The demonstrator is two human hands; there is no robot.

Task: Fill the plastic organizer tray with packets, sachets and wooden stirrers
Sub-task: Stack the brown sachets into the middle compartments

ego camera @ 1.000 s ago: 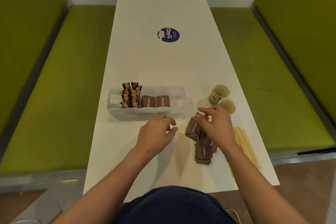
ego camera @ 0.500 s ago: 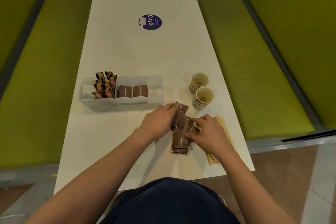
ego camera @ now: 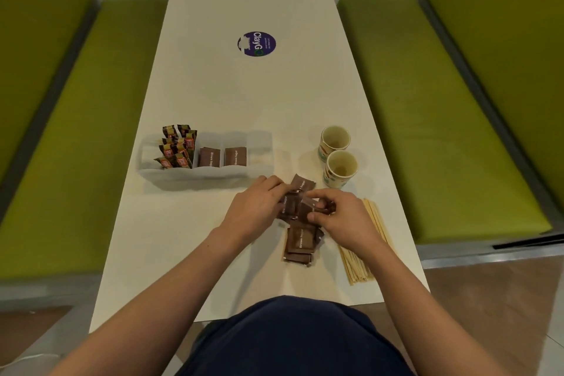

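Near the right edge of the counter (ego camera: 244,101), your forearms angle inward and meet over the pile of brown sugar packets (ego camera: 300,241). Your left hand (ego camera: 256,207) curls round several; your right hand (ego camera: 345,217) pinches one. The organizer tray (ego camera: 207,175) stands just beyond, to the left, and wooden stirrers (ego camera: 357,265) lie beneath your right wrist.

The long white bench (ego camera: 244,101) has a round purple sticker (ego camera: 257,43) with white lettering. The plastic organizer tray (ego camera: 171,175) is translucent white; its stick sachets (ego camera: 178,146) are dark with orange and yellow labels. The square paper packets (ego camera: 300,241) are dark brown, printed white. The thin wooden stirrers (ego camera: 357,265) are pale tan, the paper cups (ego camera: 340,168) cream with coloured spots, the seat cushions (ego camera: 427,131) olive green.
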